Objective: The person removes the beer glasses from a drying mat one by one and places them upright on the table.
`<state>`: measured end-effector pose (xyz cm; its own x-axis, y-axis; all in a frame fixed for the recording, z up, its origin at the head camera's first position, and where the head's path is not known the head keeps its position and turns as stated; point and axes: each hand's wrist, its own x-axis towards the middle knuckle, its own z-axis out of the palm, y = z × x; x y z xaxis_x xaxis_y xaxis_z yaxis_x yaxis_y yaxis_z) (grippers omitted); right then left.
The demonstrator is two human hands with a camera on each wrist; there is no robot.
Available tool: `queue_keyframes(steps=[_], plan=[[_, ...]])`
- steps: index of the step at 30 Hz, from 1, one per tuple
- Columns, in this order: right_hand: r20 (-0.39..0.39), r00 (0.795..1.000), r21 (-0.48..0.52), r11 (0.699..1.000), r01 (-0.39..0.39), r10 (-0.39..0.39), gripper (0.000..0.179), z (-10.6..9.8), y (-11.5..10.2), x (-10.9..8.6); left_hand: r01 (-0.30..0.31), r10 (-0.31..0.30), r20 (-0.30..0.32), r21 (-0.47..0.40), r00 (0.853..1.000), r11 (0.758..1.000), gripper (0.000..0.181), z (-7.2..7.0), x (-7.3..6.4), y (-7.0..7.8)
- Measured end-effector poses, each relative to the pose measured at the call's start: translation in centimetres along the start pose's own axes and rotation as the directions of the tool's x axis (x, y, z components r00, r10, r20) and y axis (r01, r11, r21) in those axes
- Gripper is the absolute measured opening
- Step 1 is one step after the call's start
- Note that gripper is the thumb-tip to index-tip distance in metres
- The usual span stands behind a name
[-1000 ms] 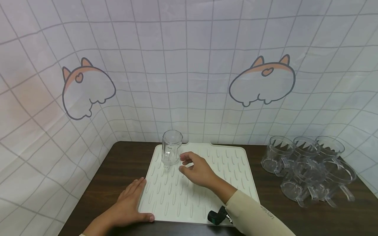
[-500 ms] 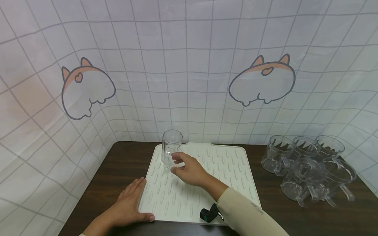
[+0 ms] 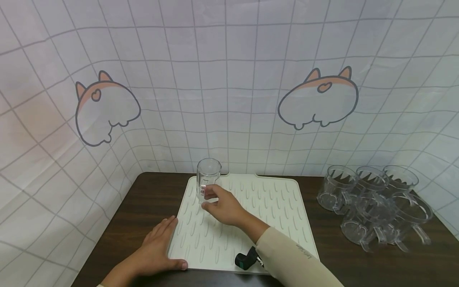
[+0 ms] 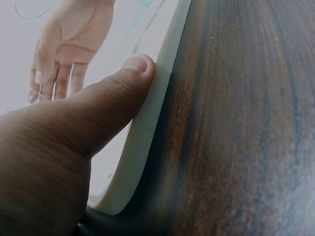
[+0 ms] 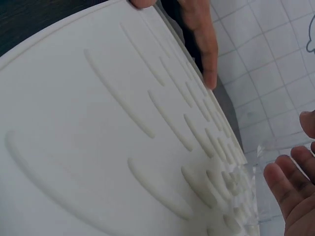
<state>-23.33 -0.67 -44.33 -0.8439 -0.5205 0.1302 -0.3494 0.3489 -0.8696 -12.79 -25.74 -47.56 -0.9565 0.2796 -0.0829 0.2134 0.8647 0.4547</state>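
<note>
A clear glass mug (image 3: 208, 172) stands at the far left corner of a white ridged drying mat (image 3: 272, 211). My right hand (image 3: 224, 205) reaches over the mat to the mug's near right side, thumb and fingers apart, with the fingertips overlapping the mug. In the right wrist view, the relaxed fingers (image 5: 280, 189) are right beside the clear glass (image 5: 266, 196). My left hand (image 3: 155, 248) rests at the mat's near left corner, fingers straight along the side. Its thumb (image 4: 135, 69) lies on the mat's front edge in the left wrist view.
Several clear glass mugs (image 3: 373, 203) stand close together at the right of the dark wooden table (image 3: 330, 235). A tiled-pattern sheet (image 3: 244, 99) hangs right behind the table. A black device (image 3: 246, 259) sits at my right wrist, low over the mat's front edge.
My right hand has moved left across the mat until its fingertips overlap the glass mug. The mug and my left hand have stayed where they were.
</note>
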Motion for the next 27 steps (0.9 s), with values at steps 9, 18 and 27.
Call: queue_keyframes(steps=[9,18,27], plan=[[-0.107,0.993,0.041,0.998,0.051,-0.046,0.033,0.5,0.3,0.4,-0.011,0.011,-0.01,0.002,1.0,1.0,0.137,0.1,0.0,0.0],[-0.209,0.977,0.041,0.998,0.044,-0.034,0.019,0.3,0.7,0.4,-0.002,0.002,-0.002,-0.002,1.0,1.0,0.138,-0.1,-0.1,0.0],[-0.177,0.981,0.043,0.995,0.093,-0.084,0.013,-0.5,0.3,-0.2,0.0,0.0,-0.001,-0.007,1.0,1.0,0.138,0.0,-0.1,0.0]])
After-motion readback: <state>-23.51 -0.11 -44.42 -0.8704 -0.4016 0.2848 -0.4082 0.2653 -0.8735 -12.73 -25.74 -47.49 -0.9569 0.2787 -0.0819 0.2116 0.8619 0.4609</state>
